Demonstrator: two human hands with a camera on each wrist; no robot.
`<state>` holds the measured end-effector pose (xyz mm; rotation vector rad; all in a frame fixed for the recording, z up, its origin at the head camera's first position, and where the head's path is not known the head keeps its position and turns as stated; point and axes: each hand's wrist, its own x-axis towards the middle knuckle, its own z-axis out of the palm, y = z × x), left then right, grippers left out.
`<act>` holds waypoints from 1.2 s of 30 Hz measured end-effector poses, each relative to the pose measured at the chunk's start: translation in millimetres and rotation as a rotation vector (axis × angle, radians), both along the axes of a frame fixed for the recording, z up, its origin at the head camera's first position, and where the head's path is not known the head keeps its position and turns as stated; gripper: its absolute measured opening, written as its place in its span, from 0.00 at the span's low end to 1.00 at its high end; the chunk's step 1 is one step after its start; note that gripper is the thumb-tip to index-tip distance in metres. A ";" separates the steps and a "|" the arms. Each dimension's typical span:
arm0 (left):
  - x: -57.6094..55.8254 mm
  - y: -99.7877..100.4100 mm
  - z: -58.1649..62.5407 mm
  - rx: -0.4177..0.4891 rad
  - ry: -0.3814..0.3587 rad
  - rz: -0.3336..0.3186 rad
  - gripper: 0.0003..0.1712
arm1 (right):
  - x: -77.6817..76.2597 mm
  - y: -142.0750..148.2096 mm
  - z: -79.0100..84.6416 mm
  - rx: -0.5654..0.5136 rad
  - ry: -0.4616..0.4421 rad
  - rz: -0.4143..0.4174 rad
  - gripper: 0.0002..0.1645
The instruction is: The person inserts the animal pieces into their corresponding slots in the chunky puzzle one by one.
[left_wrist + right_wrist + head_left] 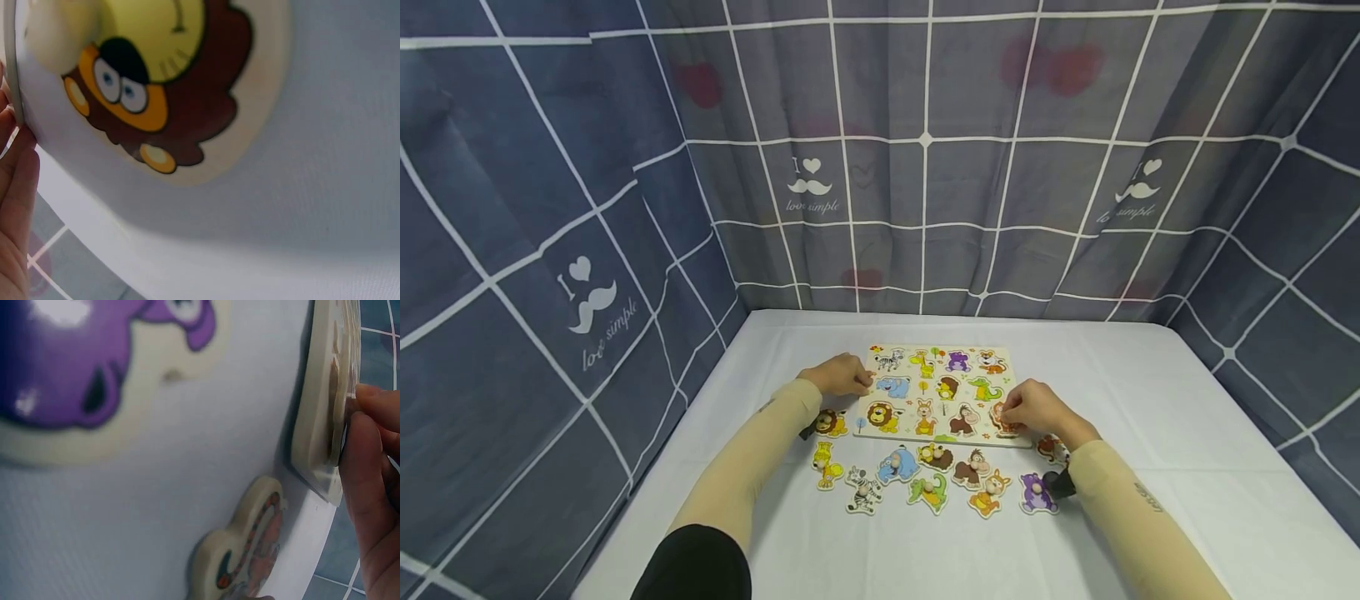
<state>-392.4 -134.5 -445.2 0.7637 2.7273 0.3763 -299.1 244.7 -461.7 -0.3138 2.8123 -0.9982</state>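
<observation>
A pale wooden puzzle board point(936, 429) printed with cartoon animals lies on the white table. My left hand point(838, 375) holds its left edge, thumb and fingertips at the rim in the left wrist view. Over the lower right corner, my right hand point(1041, 408) pinches an orange-brown animal puzzle piece point(1002, 421). The right wrist view shows this piece close against the board's face, its knob mostly hidden by thumb and finger. Below the left wrist lies a lion piece point(831, 423); near the right wrist are a purple piece point(1036, 495) and a tiger piece point(1051, 448).
Several knobbed animal pieces lie loose in front of the board, among them a giraffe point(825, 467), a zebra point(863, 492), a blue elephant point(898, 465), a crocodile point(929, 493) and a kangaroo point(988, 495). A grey checked curtain point(880, 183) surrounds the table's back and sides.
</observation>
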 end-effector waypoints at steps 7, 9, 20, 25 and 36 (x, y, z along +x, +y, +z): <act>0.3 -0.6 1.8 0.011 0.002 0.006 0.17 | -1.1 -1.0 -2.5 -0.003 0.000 -0.002 0.06; -0.3 -1.1 1.1 0.011 0.001 0.003 0.17 | -1.9 -1.5 -2.8 -0.004 -0.002 0.001 0.07; -3.8 0.2 -5.7 0.028 -0.010 -0.022 0.18 | 0.1 -2.3 -8.7 -0.024 -0.085 -0.047 0.07; -3.9 1.7 -6.2 0.010 -0.010 -0.009 0.18 | 0.5 -0.5 -9.5 -0.028 -0.078 -0.034 0.07; -5.2 0.7 -4.4 -0.019 -0.001 0.001 0.19 | 0.4 -2.3 -6.9 -0.033 -0.111 -0.060 0.07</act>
